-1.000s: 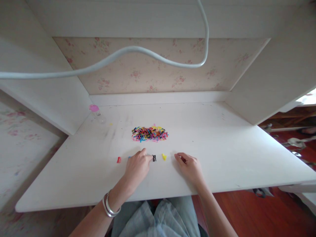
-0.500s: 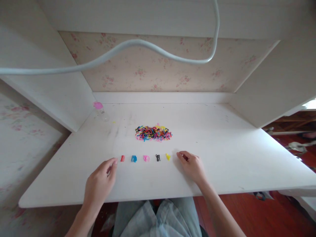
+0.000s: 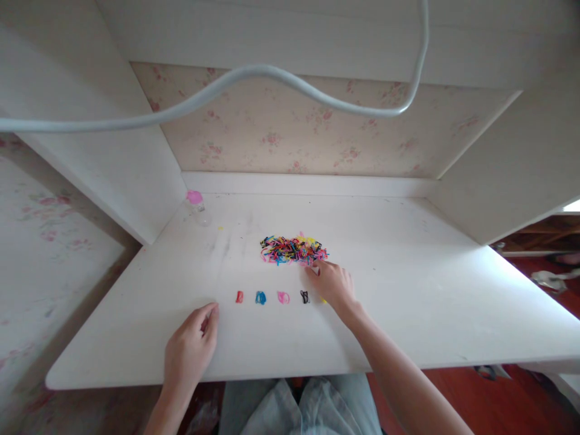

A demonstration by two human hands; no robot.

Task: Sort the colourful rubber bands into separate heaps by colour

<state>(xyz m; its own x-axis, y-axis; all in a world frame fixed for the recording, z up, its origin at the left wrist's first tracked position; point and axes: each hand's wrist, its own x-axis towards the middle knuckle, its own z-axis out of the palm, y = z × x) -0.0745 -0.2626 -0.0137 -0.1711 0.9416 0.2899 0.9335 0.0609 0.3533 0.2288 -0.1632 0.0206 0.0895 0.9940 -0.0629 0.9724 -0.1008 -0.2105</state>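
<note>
Now right hand off its spot right of yellow bands, up at near-right edge of mixed pile; work point shifts from row to pile. Fingers narrow; too small to tell if anything pinched. Left hand still near, left of red bands, fingertips together, nothing visible there. Row intact: red, blue bands, pink bands, black bands, yellow partly hidden.

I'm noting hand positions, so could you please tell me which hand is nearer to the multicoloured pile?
Right: the right hand is at the near right edge of the multicoloured pile; the left hand is farther off, to the pile's near left.
</note>
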